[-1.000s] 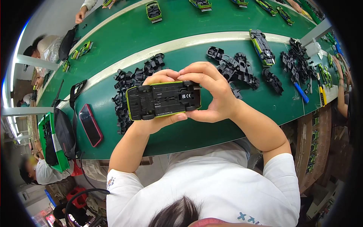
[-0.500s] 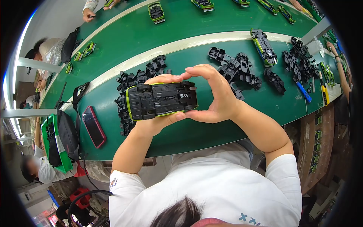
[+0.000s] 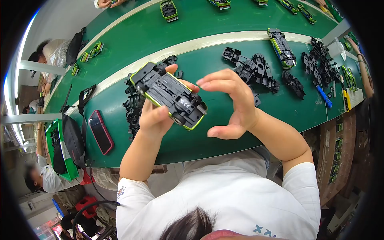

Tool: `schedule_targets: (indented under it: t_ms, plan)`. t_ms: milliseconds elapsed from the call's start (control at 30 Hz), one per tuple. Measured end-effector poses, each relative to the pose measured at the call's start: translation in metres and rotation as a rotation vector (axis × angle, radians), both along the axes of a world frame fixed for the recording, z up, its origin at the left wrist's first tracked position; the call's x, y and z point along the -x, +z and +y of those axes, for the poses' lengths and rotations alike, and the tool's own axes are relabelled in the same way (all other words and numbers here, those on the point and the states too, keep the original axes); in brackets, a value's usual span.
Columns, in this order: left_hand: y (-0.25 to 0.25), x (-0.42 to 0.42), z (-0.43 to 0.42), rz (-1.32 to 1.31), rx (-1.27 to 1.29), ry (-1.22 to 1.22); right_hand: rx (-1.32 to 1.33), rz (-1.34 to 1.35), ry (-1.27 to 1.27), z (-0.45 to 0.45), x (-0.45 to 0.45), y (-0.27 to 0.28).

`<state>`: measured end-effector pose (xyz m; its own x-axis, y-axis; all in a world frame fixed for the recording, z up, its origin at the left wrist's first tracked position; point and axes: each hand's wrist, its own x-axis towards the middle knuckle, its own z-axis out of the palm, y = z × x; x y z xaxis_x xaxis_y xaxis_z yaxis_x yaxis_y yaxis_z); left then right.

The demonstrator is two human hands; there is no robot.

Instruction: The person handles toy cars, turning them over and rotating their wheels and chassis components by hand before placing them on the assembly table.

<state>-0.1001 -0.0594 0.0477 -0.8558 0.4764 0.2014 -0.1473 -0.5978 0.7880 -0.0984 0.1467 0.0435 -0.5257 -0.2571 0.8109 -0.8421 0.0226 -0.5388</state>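
Green-rimmed toy car, belly up, in the left hand

Toy car with a black plastic underside and a bright green body rim (image 3: pixel 170 96): four black wheels showing, chassis moulded in panels and ribs, white "CE" mark near one end. Held above the green-topped counter (image 3: pixel 216 146), left of its middle, between the cream strip along the far edge (image 3: pixel 208 43) and the near edge.

Left hand (image 3: pixel 154 120) gripping it: thumb on the side facing the wearer, fingers curled behind. Right hand (image 3: pixel 242 102) wide open in a C, thumb well apart from the fingers, nothing in it; its fingertips are near the left fingertips, contact unclear.

Roof and windows turned away, hidden. Small chassis lettering unreadable. Heap of black moulded plastic parts (image 3: pixel 134 110) partly covered by car and left hand.

Long axis slants across the counter, oblique to the near edge: the "CE" end points right and toward the near edge, the other toward the far edge, leftward. Which end is the bonnet, cannot tell. Underside faces the camera.
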Motion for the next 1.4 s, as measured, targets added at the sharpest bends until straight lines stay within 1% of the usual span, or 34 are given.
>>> schedule_targets:
  t_ms: [33, 133, 167, 267, 300, 400, 433, 567, 667, 700, 767, 800, 833, 933, 1167, 1233, 1367, 1400]
  plan:
    - [-0.003, 0.0, 0.003, 0.013, -0.011, -0.016, 0.028, -0.03, 0.024, 0.002, -0.002, 0.0]
    - [-0.018, 0.006, -0.002, -0.213, -0.094, -0.043, 0.073, -0.312, 0.177, 0.007, -0.008, -0.005]
    - [-0.018, 0.005, 0.002, -0.295, -0.162, -0.034, 0.146, -0.367, 0.232, 0.002, -0.008, -0.007]
    - [-0.026, 0.012, -0.005, -0.311, -0.165, -0.056, 0.147, -0.496, 0.319, 0.001, -0.011, -0.005]
    - [-0.028, 0.016, -0.008, -0.259, -0.182, -0.108, 0.131, -0.479, 0.318, 0.0, -0.01, -0.006]
    - [-0.022, 0.012, -0.007, -0.214, -0.127, -0.066, 0.106, -0.43, 0.302, 0.0, -0.009, -0.008]
    - [-0.02, 0.01, -0.005, -0.218, -0.054, -0.006, 0.114, -0.42, 0.293, 0.001, -0.008, -0.01]
    - [-0.013, 0.006, -0.001, -0.296, -0.015, 0.081, 0.167, -0.419, 0.265, -0.001, -0.007, -0.01]
    - [-0.019, 0.008, -0.005, -0.315, -0.116, 0.034, 0.131, -0.395, 0.267, -0.001, -0.007, -0.01]
    - [-0.011, 0.005, -0.001, -0.374, -0.075, 0.11, 0.122, -0.38, 0.263, -0.002, -0.006, -0.011]
    - [-0.017, 0.006, -0.005, -0.358, -0.086, 0.08, 0.102, -0.351, 0.256, -0.003, -0.006, -0.012]
    - [-0.018, 0.006, -0.005, -0.351, -0.092, 0.066, 0.099, -0.356, 0.252, -0.003, -0.006, -0.012]
    - [-0.016, 0.005, -0.003, -0.368, -0.051, 0.123, 0.097, -0.363, 0.248, -0.003, -0.007, -0.013]
    - [-0.014, 0.006, -0.004, -0.405, -0.048, 0.152, 0.089, -0.363, 0.24, -0.004, -0.006, -0.014]
    - [-0.018, 0.004, -0.007, -0.382, 0.027, 0.214, 0.018, -0.376, 0.265, -0.002, -0.007, -0.015]
    - [-0.014, 0.005, -0.008, -0.359, 0.06, 0.233, 0.026, -0.424, 0.315, -0.002, -0.008, -0.014]
    - [-0.013, 0.007, -0.011, -0.412, 0.039, 0.212, 0.074, -0.496, 0.405, -0.01, -0.012, -0.01]
    - [-0.013, 0.008, -0.012, -0.421, 0.01, 0.203, -0.005, -0.528, 0.422, -0.009, -0.011, -0.007]
